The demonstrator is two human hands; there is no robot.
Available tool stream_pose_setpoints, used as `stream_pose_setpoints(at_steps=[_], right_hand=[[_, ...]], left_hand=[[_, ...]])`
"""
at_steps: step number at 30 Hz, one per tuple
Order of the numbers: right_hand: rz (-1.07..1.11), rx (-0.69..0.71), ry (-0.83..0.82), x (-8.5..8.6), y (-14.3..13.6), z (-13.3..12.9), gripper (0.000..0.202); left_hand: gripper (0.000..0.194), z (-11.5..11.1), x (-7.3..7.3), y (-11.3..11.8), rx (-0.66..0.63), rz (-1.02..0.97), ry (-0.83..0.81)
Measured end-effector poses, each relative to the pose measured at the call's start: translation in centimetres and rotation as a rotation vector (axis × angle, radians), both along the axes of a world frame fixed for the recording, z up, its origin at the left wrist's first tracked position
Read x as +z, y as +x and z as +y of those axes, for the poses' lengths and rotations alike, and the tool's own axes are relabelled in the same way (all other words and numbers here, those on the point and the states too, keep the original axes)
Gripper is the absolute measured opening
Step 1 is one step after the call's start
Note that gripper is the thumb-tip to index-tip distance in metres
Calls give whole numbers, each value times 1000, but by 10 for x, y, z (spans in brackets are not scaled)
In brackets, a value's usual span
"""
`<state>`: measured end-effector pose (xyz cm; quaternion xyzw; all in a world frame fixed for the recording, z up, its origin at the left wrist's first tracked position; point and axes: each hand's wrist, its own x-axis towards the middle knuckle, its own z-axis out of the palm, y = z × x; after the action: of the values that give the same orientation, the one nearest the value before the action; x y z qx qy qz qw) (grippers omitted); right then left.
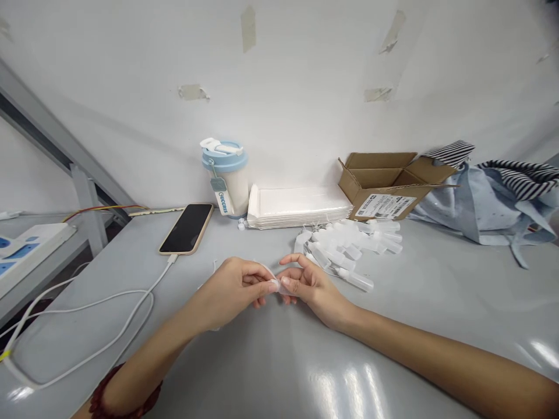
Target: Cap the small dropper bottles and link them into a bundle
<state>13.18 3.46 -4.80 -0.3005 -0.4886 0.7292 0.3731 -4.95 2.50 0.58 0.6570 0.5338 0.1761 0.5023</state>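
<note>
My left hand [244,283] and my right hand [305,285] meet above the table. Both pinch a small translucent white plastic piece [279,284] between thumbs and fingertips. My fingers cover most of it, so its full shape is hidden. A thin white strip [267,269] curves up from behind my left fingers. Just beyond my right hand lies a heap of small translucent plastic bottles [340,241] with white caps. One bottle [356,279] lies on its side closest to my right wrist. Small white bits [214,266] show partly behind my left hand.
A phone [187,228] lies at left, with a white cable [144,295] looping over the grey table [244,372]. Along the wall stand a blue-lidded cup [236,180], stacked white packs [299,203], an open cardboard box [388,186] and a light blue fabric bag [467,203].
</note>
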Motion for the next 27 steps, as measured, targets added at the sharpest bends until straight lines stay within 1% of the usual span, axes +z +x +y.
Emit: stream_pose_setpoints(at_steps=[4, 6, 8, 11, 13, 16, 18, 23, 25, 27], right_hand=[[45, -27, -54, -2, 0, 0, 38], [61, -36, -74, -2, 0, 0, 38], [67, -43, -89, -1, -1, 0, 38], [66, -51, -93, 2, -1, 0, 39], [64, -50, -86, 2, -1, 0, 39], [57, -40, -72, 2, -2, 0, 39], [59, -34, -58, 1, -2, 0, 38], [75, -30, -79, 0, -1, 0, 38], [77, -31, -92, 1, -1, 0, 37], [79, -30, -87, 1, -1, 0, 37]], left_hand=[[14, -3, -4, 3, -7, -24, 174], [13, -3, -7, 4, -7, -54, 233], [13, -2, -8, 3, 4, -87, 206], [15, 1, -8, 2, 28, -109, 87], [17, 2, -8, 1, 49, -73, 41], [29, 1, -9, 0, 68, 17, 17], [32, 0, -9, 0, 56, 43, 11], [20, -3, -2, 3, -24, -29, 64], [16, -4, -1, 4, -31, -38, 109], [17, -4, -2, 4, -24, 0, 131]])
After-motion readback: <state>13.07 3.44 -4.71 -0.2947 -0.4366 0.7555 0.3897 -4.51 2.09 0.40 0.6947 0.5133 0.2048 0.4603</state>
